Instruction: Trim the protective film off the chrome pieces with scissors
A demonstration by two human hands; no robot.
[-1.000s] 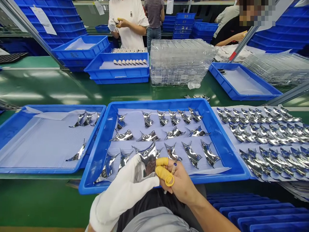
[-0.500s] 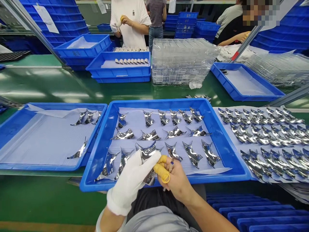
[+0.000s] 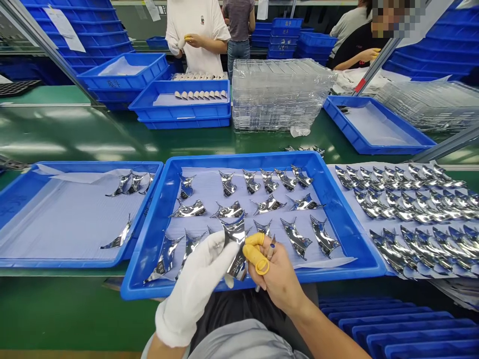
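My left hand [image 3: 194, 284], in a white glove, grips a curved, mirror-bright chrome part [image 3: 236, 249] with the thumb across its face. The part is held upright over the near edge of a blue tray [image 3: 149, 234]. Yellow finger cots cover fingertips of my right hand [image 3: 275, 271], which are at the part's right edge. Closed in that hand is a slim pen-like tool [image 3: 273, 245] with a blue band, its pointed end up; its exact kind is unclear. Several similar chrome parts [image 3: 296, 238] lie in rows on white paper in the tray.
At left, another blue tray [image 3: 22, 249] holds several chrome parts. Rows of them lie on white paper [image 3: 352, 199] at right. Behind stand wrapped clear plastic trays [image 3: 280, 94] and blue bins [image 3: 179, 112]. A co-worker [image 3: 198, 30] stands across the bench. Slanted metal posts [image 3: 385, 60] flank the bench.
The chrome part has been raised and turned, so more of its face shows. My left hand has moved slightly left and down; my right fingers remain beside the part.
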